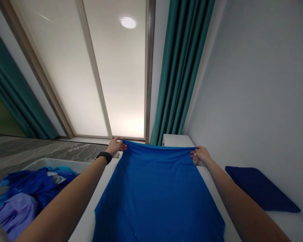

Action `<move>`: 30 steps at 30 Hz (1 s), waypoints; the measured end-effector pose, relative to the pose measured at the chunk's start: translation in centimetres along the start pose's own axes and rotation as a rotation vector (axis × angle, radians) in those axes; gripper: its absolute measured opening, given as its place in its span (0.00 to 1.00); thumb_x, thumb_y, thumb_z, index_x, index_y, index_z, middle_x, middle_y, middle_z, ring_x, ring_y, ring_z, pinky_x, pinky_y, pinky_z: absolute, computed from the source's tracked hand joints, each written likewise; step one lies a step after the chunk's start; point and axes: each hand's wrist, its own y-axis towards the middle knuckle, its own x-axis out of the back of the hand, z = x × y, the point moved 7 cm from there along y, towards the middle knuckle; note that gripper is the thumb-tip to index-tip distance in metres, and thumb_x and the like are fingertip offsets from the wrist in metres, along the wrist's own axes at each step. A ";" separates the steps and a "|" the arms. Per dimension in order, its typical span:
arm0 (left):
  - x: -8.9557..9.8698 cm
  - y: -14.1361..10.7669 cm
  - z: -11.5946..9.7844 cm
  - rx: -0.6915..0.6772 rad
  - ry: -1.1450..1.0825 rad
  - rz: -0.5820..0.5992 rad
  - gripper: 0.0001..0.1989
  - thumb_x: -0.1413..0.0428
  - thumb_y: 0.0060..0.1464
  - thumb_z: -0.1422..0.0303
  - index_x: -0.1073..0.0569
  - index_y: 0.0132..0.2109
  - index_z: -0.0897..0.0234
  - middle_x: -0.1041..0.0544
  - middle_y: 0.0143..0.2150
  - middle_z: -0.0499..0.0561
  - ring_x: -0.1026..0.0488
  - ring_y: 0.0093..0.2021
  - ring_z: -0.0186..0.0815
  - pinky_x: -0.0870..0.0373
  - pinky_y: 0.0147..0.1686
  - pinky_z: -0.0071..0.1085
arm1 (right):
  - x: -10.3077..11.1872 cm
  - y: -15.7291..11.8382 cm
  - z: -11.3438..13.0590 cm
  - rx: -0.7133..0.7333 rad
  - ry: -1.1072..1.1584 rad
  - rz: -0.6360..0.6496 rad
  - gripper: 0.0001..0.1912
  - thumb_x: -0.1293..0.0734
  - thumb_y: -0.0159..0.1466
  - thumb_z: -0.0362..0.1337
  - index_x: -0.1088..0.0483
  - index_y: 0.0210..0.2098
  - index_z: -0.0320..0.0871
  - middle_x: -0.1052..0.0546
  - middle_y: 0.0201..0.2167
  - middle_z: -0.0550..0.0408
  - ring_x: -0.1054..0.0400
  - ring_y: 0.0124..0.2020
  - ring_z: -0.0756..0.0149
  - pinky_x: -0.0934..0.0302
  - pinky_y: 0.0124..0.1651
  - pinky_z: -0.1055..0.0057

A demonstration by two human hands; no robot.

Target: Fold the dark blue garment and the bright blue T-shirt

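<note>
Taking the middle of my view as the clock's centre, I have a pleated teal fabric curtain (13, 94) at nine to ten o'clock; below it, at eight, stands a white open-topped tub (73, 164), heaped with rumpled clothes in deep blue (37, 183) and a soft light-purple cloth (19, 210); it sits beside my left forearm, a spot that I judge puts its load within easy reach; a black wristband (105, 156) circles my left wrist.

My left hand (115, 146), also toward eight but closer in, pinches one upper corner of a smooth bright-blue fabric garment (159, 191) between thumb and fingers, the other fingers loosely bent; the garment fills six o'clock, stretched out in front of me over a white surface (109, 173), its sides widening toward me, its near end out of view; the top edge runs nearly straight between my hands, and I suppose the wide grip is there to draw it taut and spread out the creases.

Beyond its right half, at about four, shows the top of a white box-like unit (178, 138); my right hand (202, 155), just right of that, pinches the opposite upper corner, though how its thumb sits I cannot tell; farther out at four, a flat, folded navy fabric piece (260, 190) lies near the pale wall (262, 84), apart from the garment, perhaps so the two do not mix.
</note>
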 end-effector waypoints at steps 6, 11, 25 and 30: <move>1.0 -3.2 -0.4 -0.018 -0.100 -0.046 0.09 0.46 0.47 0.70 0.34 0.38 0.64 0.23 0.26 0.49 0.22 0.25 0.36 0.27 0.25 0.29 | 0.9 -3.0 -0.1 0.019 -0.006 0.036 0.07 0.42 0.63 0.31 0.36 0.40 0.42 0.22 0.27 0.51 0.27 0.22 0.66 0.37 0.22 0.75; 2.8 -8.2 0.5 -0.058 -0.128 -0.103 0.11 0.45 0.44 0.67 0.34 0.37 0.64 0.22 0.28 0.50 0.23 0.24 0.36 0.31 0.24 0.27 | 2.9 -6.9 -1.3 0.099 -0.057 0.074 0.07 0.41 0.60 0.34 0.35 0.37 0.43 0.20 0.29 0.51 0.28 0.22 0.69 0.48 0.19 0.78; 3.3 -14.5 7.6 -0.181 0.663 -0.120 0.12 0.54 0.54 0.58 0.31 0.35 0.60 0.24 0.30 0.50 0.25 0.33 0.41 0.33 0.34 0.33 | 3.7 -11.8 -7.7 0.365 -0.435 0.056 0.11 0.45 0.56 0.40 0.33 0.29 0.46 0.34 0.18 0.62 0.37 0.22 0.65 0.45 0.28 0.70; 3.4 -14.2 8.1 -0.241 0.609 -0.165 0.11 0.55 0.54 0.61 0.33 0.38 0.60 0.24 0.30 0.49 0.25 0.30 0.40 0.33 0.32 0.31 | 3.5 -12.4 -7.6 0.436 -0.515 0.018 0.17 0.44 0.57 0.39 0.33 0.43 0.45 0.38 0.17 0.65 0.39 0.20 0.66 0.48 0.27 0.71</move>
